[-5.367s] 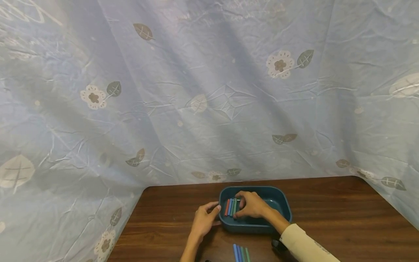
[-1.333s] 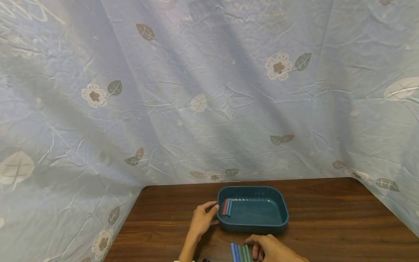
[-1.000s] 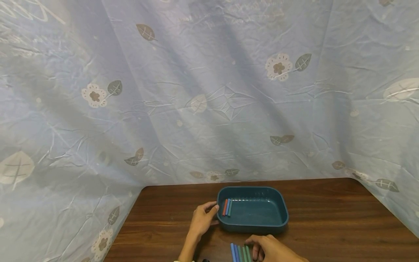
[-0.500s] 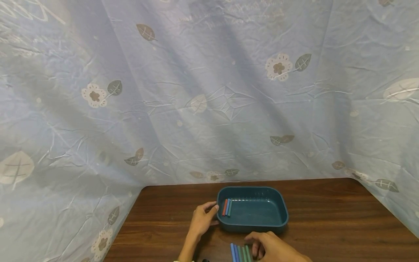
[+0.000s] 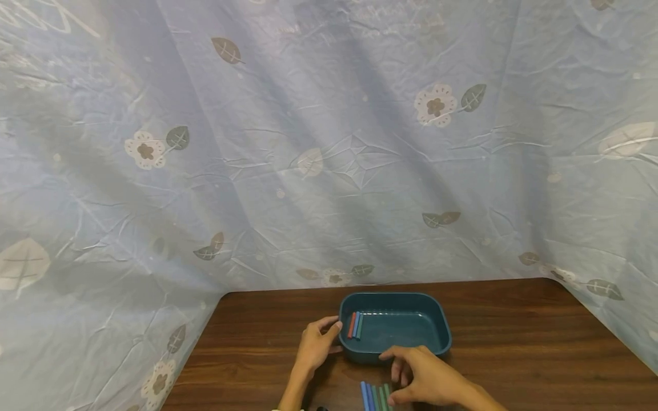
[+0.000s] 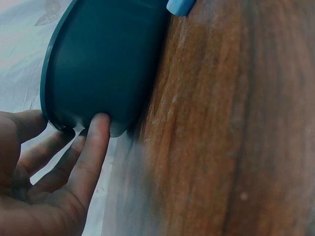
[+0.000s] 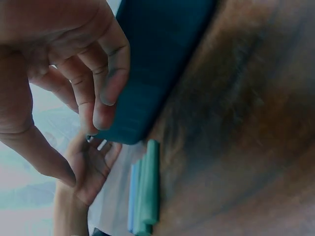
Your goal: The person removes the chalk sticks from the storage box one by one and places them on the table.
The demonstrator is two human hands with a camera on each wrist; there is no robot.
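Observation:
My left hand [image 5: 315,345] touches the left end of a dark teal plastic bin [image 5: 406,334]. In the left wrist view its fairly straight fingers lie against the bin's outer wall. A red stick [image 5: 352,325], a blue stick [image 5: 356,326] and a green stick [image 5: 360,327] lie side by side at the bin's left end. In front of the bin, several blue sticks [image 5: 365,395] and green sticks [image 7: 151,184] form a row on the table. My right hand [image 5: 426,374] hovers beside the row's right side, thumb and fingers apart, with nothing between them.
The brown wooden table [image 5: 514,331] extends to both sides of the bin. A pale blue curtain [image 5: 329,228] with leaves and flowers hangs behind and around it. A small dark object [image 5: 322,409] shows at the bottom edge, mostly cut off.
My right hand has moved from inside the bin to the row, then lifted slightly and spread. One green stick has gone from the bin to the row's right end. My left hand has stayed put.

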